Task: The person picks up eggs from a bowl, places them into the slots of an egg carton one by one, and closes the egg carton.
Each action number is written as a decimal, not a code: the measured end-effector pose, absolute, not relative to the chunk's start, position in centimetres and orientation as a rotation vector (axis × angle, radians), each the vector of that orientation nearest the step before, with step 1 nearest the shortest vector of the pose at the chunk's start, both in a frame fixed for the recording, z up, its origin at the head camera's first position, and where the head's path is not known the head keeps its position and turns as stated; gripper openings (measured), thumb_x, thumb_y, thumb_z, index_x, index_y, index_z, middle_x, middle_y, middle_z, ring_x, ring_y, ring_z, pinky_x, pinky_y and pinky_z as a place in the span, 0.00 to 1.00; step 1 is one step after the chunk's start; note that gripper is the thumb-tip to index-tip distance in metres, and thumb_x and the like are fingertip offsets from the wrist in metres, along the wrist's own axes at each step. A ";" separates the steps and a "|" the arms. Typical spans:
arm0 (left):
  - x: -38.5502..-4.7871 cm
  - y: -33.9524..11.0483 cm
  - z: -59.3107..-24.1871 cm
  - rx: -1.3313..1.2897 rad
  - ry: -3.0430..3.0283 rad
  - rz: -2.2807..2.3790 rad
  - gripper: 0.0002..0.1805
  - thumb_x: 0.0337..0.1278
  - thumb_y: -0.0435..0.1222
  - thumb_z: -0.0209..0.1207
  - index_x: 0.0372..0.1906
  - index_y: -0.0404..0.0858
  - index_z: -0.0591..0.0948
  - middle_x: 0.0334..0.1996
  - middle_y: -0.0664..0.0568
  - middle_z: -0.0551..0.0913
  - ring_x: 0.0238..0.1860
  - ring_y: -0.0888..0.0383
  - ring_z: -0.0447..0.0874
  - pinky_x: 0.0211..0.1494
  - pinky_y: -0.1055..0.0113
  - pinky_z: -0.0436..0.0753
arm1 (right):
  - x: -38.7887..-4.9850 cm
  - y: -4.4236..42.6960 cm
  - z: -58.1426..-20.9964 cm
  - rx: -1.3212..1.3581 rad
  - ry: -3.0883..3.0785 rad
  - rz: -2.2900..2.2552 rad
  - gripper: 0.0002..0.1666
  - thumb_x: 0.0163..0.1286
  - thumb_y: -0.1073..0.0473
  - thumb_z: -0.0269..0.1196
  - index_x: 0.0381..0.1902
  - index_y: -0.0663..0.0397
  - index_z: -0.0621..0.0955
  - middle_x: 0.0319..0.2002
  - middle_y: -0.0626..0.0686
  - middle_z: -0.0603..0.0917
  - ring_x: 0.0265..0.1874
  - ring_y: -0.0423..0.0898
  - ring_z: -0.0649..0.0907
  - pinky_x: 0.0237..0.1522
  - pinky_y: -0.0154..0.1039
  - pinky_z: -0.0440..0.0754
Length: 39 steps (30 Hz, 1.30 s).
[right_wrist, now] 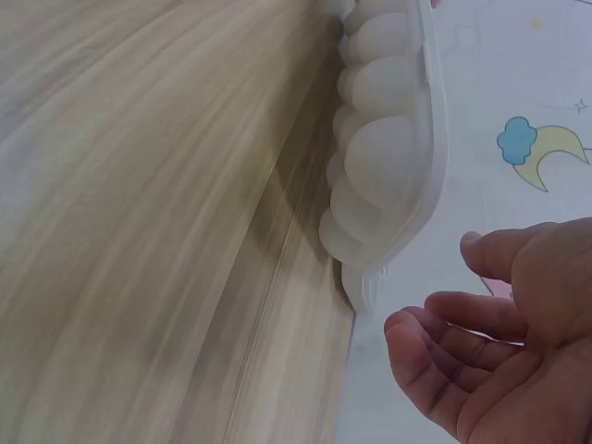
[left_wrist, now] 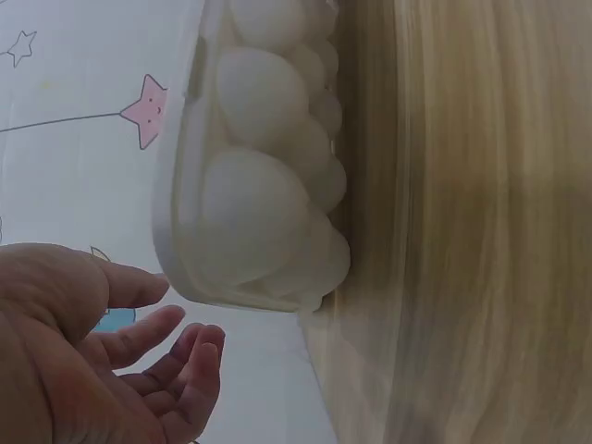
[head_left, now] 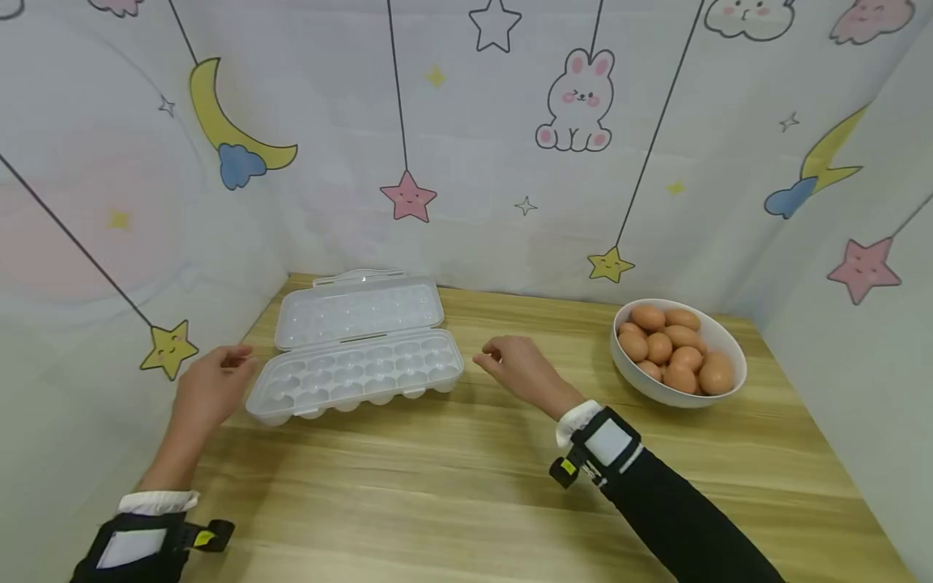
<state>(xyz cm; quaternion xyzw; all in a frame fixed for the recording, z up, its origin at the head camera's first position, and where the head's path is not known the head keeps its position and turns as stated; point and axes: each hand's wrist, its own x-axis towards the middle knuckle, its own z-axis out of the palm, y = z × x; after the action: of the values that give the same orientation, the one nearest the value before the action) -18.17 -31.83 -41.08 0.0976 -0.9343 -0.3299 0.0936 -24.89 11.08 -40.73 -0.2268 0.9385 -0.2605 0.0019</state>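
A clear plastic egg carton [head_left: 357,374] lies with its lid [head_left: 360,312] folded back on the wooden table, its cups holding nothing. Just off its left end is my left hand [head_left: 213,385], fingers loosely bent and holding nothing; the left wrist view shows this hand [left_wrist: 102,342] beside the carton's corner [left_wrist: 250,213]. Past the right end hovers my right hand [head_left: 521,371], with a gap to the carton. In the right wrist view its fingers are relaxed and the hand [right_wrist: 518,333] is apart from the carton [right_wrist: 393,148].
A white bowl [head_left: 634,379] full of brown eggs [head_left: 679,378] stands at the right of the wooden table [head_left: 408,502]. A white cloth [head_left: 496,243] printed with stars, moons and a rabbit hangs behind and along the sides.
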 end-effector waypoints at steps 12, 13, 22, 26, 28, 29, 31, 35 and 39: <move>-20.7 -34.2 -42.6 0.452 -2.927 -1.438 0.33 0.81 0.44 0.46 0.74 0.20 0.62 0.68 0.22 0.66 0.55 0.37 0.79 0.43 0.64 0.89 | -27.9 7.6 -41.1 -0.541 2.805 -1.008 0.15 0.79 0.56 0.61 0.37 0.61 0.87 0.23 0.54 0.83 0.19 0.42 0.78 0.22 0.33 0.76; -20.9 -34.3 -42.7 0.462 -2.937 -1.464 0.33 0.81 0.44 0.46 0.74 0.20 0.61 0.68 0.22 0.67 0.55 0.38 0.80 0.44 0.64 0.89 | -28.0 7.3 -41.1 -0.519 2.793 -1.025 0.15 0.79 0.56 0.62 0.35 0.61 0.87 0.22 0.55 0.83 0.18 0.42 0.78 0.21 0.32 0.75; -21.8 -34.9 -43.9 0.513 -3.015 -1.563 0.33 0.81 0.44 0.48 0.73 0.20 0.63 0.64 0.26 0.72 0.49 0.48 0.80 0.50 0.58 0.87 | -28.9 5.7 -42.2 -0.369 2.786 -1.081 0.15 0.77 0.62 0.62 0.29 0.63 0.87 0.16 0.51 0.79 0.14 0.41 0.75 0.17 0.29 0.72; -21.7 -34.9 -43.8 0.536 -2.977 -1.625 0.33 0.80 0.42 0.50 0.72 0.19 0.63 0.60 0.27 0.76 0.42 0.55 0.81 0.41 0.66 0.86 | -29.0 5.5 -42.5 -0.311 2.800 -1.083 0.14 0.76 0.64 0.62 0.31 0.64 0.88 0.15 0.49 0.78 0.13 0.40 0.74 0.17 0.29 0.71; -21.6 -34.8 -43.6 0.541 -2.958 -1.648 0.32 0.80 0.41 0.51 0.72 0.18 0.64 0.56 0.30 0.79 0.39 0.59 0.80 0.38 0.68 0.85 | -28.9 5.5 -42.5 -0.290 2.795 -1.091 0.12 0.75 0.65 0.63 0.33 0.65 0.89 0.17 0.50 0.80 0.15 0.41 0.76 0.17 0.29 0.73; -21.6 -34.8 -43.5 0.538 -2.955 -1.655 0.32 0.80 0.41 0.51 0.71 0.18 0.64 0.54 0.32 0.80 0.38 0.59 0.79 0.37 0.69 0.85 | -28.9 5.4 -42.5 -0.278 2.787 -1.100 0.11 0.75 0.65 0.63 0.35 0.65 0.89 0.19 0.52 0.82 0.16 0.41 0.78 0.18 0.29 0.74; -21.4 -34.8 -43.3 0.536 -2.945 -1.682 0.31 0.79 0.40 0.51 0.70 0.16 0.65 0.48 0.37 0.82 0.36 0.60 0.78 0.36 0.69 0.85 | -28.8 5.3 -42.4 -0.250 2.758 -1.126 0.10 0.74 0.66 0.63 0.38 0.66 0.89 0.25 0.55 0.86 0.20 0.46 0.83 0.20 0.29 0.78; -21.2 -34.8 -42.9 0.528 -2.935 -1.731 0.29 0.78 0.38 0.52 0.66 0.14 0.68 0.39 0.47 0.82 0.34 0.60 0.78 0.36 0.69 0.85 | -28.8 5.2 -42.4 -0.222 2.727 -1.133 0.09 0.74 0.66 0.64 0.38 0.66 0.90 0.30 0.58 0.89 0.30 0.55 0.89 0.23 0.30 0.82; -21.0 -35.0 -42.9 0.517 -2.929 -1.776 0.29 0.78 0.37 0.53 0.66 0.14 0.67 0.34 0.51 0.83 0.31 0.61 0.79 0.35 0.69 0.86 | -28.9 5.2 -42.6 -0.213 2.739 -1.087 0.09 0.73 0.65 0.65 0.37 0.65 0.90 0.27 0.56 0.88 0.27 0.50 0.87 0.24 0.30 0.79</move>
<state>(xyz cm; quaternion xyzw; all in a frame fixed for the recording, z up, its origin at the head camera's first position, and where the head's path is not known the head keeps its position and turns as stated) -21.05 -35.04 -42.91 0.1474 -0.8345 -0.5060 -0.1607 -28.92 5.19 -42.59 -0.0719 0.9230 -0.3663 0.0935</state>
